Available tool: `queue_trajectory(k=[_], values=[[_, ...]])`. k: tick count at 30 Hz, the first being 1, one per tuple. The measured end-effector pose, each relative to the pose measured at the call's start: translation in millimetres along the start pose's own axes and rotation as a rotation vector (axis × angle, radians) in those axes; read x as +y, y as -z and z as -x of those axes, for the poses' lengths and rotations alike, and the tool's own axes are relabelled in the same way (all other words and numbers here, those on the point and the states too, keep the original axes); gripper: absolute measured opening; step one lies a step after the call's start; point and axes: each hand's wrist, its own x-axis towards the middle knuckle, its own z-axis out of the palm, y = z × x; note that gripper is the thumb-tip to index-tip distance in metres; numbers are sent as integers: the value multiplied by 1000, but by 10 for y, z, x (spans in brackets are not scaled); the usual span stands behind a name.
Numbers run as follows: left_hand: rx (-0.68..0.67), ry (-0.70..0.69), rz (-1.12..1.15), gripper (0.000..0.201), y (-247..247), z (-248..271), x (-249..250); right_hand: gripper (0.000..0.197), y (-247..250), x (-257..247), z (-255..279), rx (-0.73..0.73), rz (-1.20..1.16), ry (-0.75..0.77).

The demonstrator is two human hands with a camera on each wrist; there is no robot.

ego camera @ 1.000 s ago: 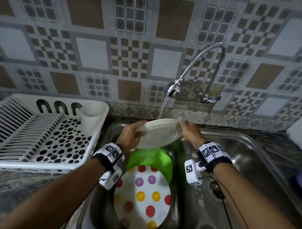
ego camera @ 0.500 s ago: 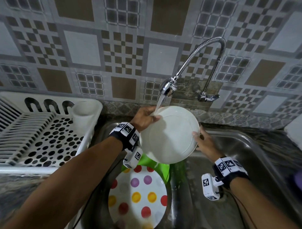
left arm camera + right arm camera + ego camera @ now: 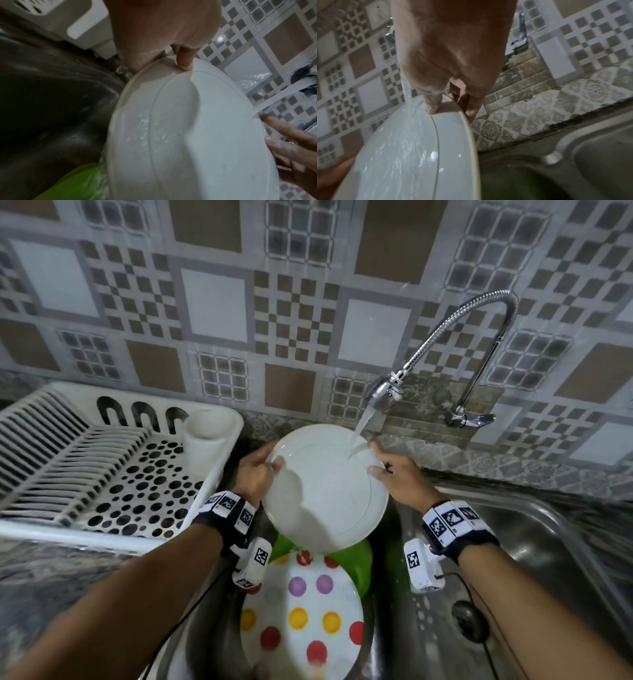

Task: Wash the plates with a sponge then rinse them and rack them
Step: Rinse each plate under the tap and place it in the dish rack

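Note:
A white plate [image 3: 325,491] is held tilted over the sink, its face toward me, under the running tap [image 3: 383,395]. Water strikes its upper right rim and runs down the face [image 3: 399,155]. My left hand [image 3: 257,470] pinches the left rim, thumb on the face [image 3: 184,63]. My right hand [image 3: 394,477] pinches the right rim, thumb on the face [image 3: 433,104], fingers behind. Below, in the sink, a polka-dot plate [image 3: 301,618] lies on a green plate [image 3: 359,559].
A white dish rack [image 3: 102,474] with a cup holder [image 3: 205,436] stands on the counter at left. The steel sink [image 3: 531,559] has its drain [image 3: 469,618] at lower right. Patterned tiles cover the wall behind the tap.
The white plate went from nearly flat to tilted up facing me. The water now lands on its upper right rim, and my right hand has moved up the right rim.

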Motion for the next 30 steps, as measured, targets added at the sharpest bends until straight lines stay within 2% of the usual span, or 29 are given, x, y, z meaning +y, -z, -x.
queue_trajectory(k=[3,7,10,13,16,19,20,22,24,26,27,28,29,30], values=[[41,-39,-72,39,147,15,-215,48,-109,-107,-143,-28,31,56],[145,-90,-55,31,119,255,-241,45,-259,-240,-252,-92,-61,105],[213,-84,-60,35,111,298,-341,45,-320,-331,-328,-65,-76,109],[158,-49,-23,30,133,328,-337,43,-290,-368,-331,-24,-153,74],[127,29,-164,23,119,351,-361,42,-219,-285,-197,-8,-139,30],[63,91,-168,19,30,529,-311,42,-166,-148,33,6,-154,-29],[-3,59,-151,17,0,618,-303,42,-154,-104,96,17,-174,-43],[-19,-24,-214,18,-117,820,-310,41,-139,-42,174,68,-195,-86],[-188,-119,-363,8,-225,1022,-344,36,-123,-21,213,151,-193,-128],[-317,-210,-524,59,-339,1185,-478,32,-103,-67,252,231,-210,-156],[-392,-261,-551,76,-394,1265,-490,30,-87,-113,274,262,-238,-165],[-418,-328,-610,85,-447,1309,-519,30,-71,-177,301,281,-270,-164],[-425,-415,-658,85,-501,1374,-470,30,-59,-234,323,297,-300,-163],[-371,-519,-706,77,-519,1428,-426,29,-49,-302,359,314,-328,-162]])
